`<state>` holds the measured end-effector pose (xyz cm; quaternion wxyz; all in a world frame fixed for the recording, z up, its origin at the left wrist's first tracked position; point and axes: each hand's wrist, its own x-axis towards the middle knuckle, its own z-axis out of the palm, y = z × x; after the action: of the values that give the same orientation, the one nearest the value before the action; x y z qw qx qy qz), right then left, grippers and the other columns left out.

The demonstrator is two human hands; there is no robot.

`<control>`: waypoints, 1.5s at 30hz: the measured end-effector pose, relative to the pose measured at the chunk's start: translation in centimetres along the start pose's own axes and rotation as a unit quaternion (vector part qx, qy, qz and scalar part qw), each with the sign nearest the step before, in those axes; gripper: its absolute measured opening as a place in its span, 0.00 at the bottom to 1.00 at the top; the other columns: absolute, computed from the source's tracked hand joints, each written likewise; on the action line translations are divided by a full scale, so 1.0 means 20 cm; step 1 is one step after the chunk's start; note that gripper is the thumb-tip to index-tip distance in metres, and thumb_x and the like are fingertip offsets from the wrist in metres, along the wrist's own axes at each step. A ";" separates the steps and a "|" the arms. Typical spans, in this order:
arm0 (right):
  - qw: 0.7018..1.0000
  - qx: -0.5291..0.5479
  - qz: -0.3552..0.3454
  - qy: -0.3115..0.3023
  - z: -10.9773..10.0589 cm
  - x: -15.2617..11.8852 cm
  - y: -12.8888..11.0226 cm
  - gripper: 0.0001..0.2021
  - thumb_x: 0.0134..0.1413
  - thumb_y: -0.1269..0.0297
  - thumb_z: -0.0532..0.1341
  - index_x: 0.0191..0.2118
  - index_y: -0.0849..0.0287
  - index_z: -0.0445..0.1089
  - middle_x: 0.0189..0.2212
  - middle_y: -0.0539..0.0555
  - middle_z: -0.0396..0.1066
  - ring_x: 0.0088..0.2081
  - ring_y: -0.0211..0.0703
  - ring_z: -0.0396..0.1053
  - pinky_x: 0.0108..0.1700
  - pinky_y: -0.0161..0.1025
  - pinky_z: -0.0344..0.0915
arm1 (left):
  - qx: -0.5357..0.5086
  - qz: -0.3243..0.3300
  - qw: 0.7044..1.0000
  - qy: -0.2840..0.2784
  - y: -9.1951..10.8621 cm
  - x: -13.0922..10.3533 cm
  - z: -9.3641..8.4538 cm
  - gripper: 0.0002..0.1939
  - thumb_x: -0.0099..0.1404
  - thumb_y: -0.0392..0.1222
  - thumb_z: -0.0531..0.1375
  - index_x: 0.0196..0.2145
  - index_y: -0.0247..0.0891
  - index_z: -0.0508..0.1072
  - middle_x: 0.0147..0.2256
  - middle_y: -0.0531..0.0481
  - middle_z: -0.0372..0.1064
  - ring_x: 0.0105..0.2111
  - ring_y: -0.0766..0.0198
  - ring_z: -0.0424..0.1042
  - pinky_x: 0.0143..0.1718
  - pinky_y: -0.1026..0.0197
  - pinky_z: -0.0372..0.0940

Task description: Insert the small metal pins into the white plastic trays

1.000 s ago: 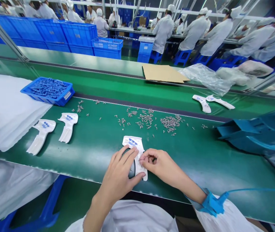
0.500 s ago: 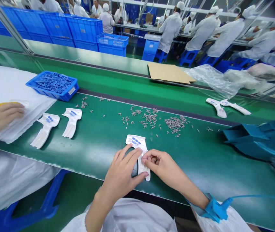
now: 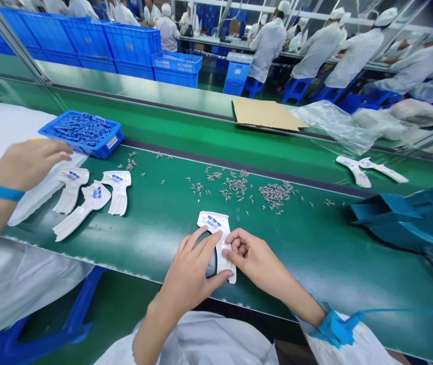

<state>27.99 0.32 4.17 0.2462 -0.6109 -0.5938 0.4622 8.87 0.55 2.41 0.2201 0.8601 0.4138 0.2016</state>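
Observation:
A white curved shell (image 3: 215, 220) with blue parts at its top lies on the green table in front of me. My left hand (image 3: 195, 263) rests over its left side, fingers spread, fingertips on the shell and thumb at its lower end. At the shell's right edge, my right hand (image 3: 247, 253) has its thumb and forefinger pinched together; whatever is between them is too small to make out. Small metal pieces (image 3: 276, 194) lie in loose heaps beyond my hands.
A co-worker's hand (image 3: 30, 161) is at the left, near three white shells (image 3: 117, 191) and a blue bin (image 3: 83, 133) of blue parts. Two more shells (image 3: 354, 171) lie at the right, beyond a teal holder (image 3: 406, 220). Cardboard (image 3: 267, 114) lies farther back.
The co-worker's hand has moved right, and a third white shell now lies beside the two at the left. The two shells at the right have shifted slightly right. My hands have barely moved.

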 end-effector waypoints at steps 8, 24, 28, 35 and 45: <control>0.999 -0.044 -0.030 -0.012 -0.15 0.08 0.02 0.06 0.59 0.61 0.61 0.40 0.55 0.70 0.30 0.48 0.70 0.30 0.40 0.67 0.33 0.36 0.62 | 0.016 -0.001 1.000 0.009 -0.01 -0.01 0.02 0.37 0.65 0.50 0.64 0.65 0.41 0.52 0.62 0.44 0.62 0.65 0.48 0.53 0.60 0.46 0.58; 0.942 -0.326 -0.038 0.067 -0.24 0.15 -0.02 0.09 0.60 0.73 0.58 0.41 0.58 0.75 0.35 0.54 0.76 0.37 0.47 0.73 0.37 0.40 0.64 | 0.010 0.007 1.000 0.010 -0.01 0.00 0.01 0.35 0.66 0.50 0.64 0.64 0.41 0.53 0.61 0.45 0.63 0.65 0.48 0.52 0.60 0.46 0.58; 0.991 -0.133 -0.022 0.009 -0.20 0.04 -0.05 0.08 0.59 0.70 0.58 0.41 0.56 0.73 0.31 0.50 0.75 0.34 0.42 0.74 0.38 0.38 0.68 | 0.000 0.018 1.000 0.022 -0.01 -0.01 0.01 0.36 0.65 0.49 0.65 0.64 0.40 0.54 0.61 0.45 0.62 0.65 0.48 0.52 0.60 0.45 0.57; 0.990 0.135 0.037 -0.015 -0.11 -0.04 -0.09 0.10 0.52 0.66 0.62 0.42 0.57 0.69 0.28 0.48 0.72 0.30 0.40 0.72 0.36 0.39 0.72 | -0.059 0.027 0.982 0.179 0.08 0.02 0.02 0.08 0.69 0.37 0.60 0.47 0.42 0.71 0.40 0.50 0.73 0.44 0.57 0.68 0.45 0.54 0.64; 0.983 0.185 0.001 0.001 -0.05 -0.04 -0.11 0.12 0.57 0.54 0.64 0.37 0.58 0.74 0.30 0.51 0.74 0.35 0.42 0.72 0.40 0.39 0.69 | -0.072 -0.025 0.961 0.267 0.14 0.04 0.06 0.05 0.71 0.35 0.57 0.41 0.40 0.73 0.34 0.52 0.75 0.35 0.62 0.70 0.38 0.57 0.63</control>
<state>27.88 0.22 6.69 0.3546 -0.5562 -0.4971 0.5637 11.69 -0.74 3.13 0.1676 0.7460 0.4635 0.4479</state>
